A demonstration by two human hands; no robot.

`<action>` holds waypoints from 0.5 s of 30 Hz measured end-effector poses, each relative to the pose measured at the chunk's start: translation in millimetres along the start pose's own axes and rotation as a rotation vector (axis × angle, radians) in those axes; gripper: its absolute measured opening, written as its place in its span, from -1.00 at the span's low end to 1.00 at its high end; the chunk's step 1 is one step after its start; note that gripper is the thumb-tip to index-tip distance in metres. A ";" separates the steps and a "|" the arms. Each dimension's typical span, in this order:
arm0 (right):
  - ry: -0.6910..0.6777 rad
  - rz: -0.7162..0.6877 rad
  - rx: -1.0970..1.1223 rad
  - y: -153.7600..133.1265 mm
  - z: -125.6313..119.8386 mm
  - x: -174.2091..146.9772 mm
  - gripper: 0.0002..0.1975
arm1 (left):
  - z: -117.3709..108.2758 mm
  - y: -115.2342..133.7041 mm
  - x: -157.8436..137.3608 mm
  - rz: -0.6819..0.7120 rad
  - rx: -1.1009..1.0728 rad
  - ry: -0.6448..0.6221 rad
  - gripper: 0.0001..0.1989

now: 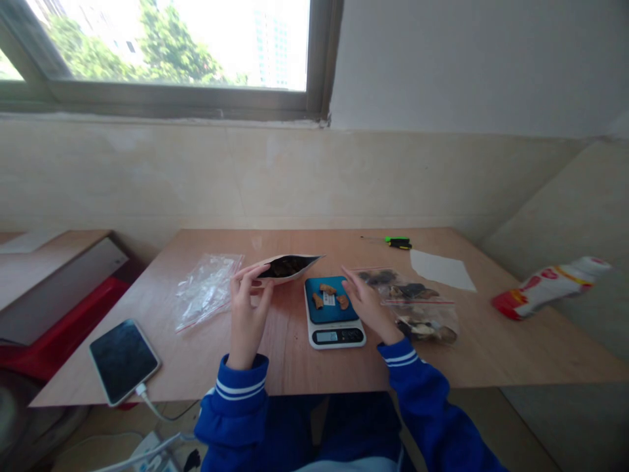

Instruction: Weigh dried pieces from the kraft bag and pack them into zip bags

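A clear bag [209, 288] lies beside the left hand [248, 318], whose thumb and fingers pinch the left end of a pouch [284, 281], its mouth open between the hands. Next, three brown pieces [317, 301] rest on the scale [337, 316], just left of the right hand's [367, 307] loosely extended fingers; whether these touch the scale, I cannot tell. Filled bags [427, 329] lie beyond.

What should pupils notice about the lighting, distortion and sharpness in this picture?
Head view: the window is partly bleached white, while the wall beside it looks dim; head view: the bottle leans and seems stretched, probably by a wide lens; head view: the display of the scale is too small and soft to read.
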State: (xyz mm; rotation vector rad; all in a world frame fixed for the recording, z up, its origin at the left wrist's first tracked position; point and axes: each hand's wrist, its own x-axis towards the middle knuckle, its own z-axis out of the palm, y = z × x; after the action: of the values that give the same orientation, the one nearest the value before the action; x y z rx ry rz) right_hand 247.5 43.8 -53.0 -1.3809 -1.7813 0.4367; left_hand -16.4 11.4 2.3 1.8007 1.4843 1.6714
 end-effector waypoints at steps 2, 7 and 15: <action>0.076 -0.019 0.079 -21.8 -14.5 8.5 -0.56 | 0.9 0.6 -0.3 0.004 0.004 0.006 -0.74; -0.015 -0.176 0.422 -94.5 -40.6 33.9 -0.75 | 4.4 1.0 -1.8 0.012 0.013 0.021 -0.79; -0.696 -0.455 0.068 -143.5 -12.8 81.2 -0.61 | 0.5 0.2 -8.1 0.000 0.042 0.007 -0.88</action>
State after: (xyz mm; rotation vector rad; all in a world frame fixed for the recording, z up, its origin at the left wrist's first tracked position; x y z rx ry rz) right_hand 161.5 67.3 86.2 -0.7662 -2.5291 0.7768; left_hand -14.3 5.1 -2.4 1.8181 1.5337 1.6595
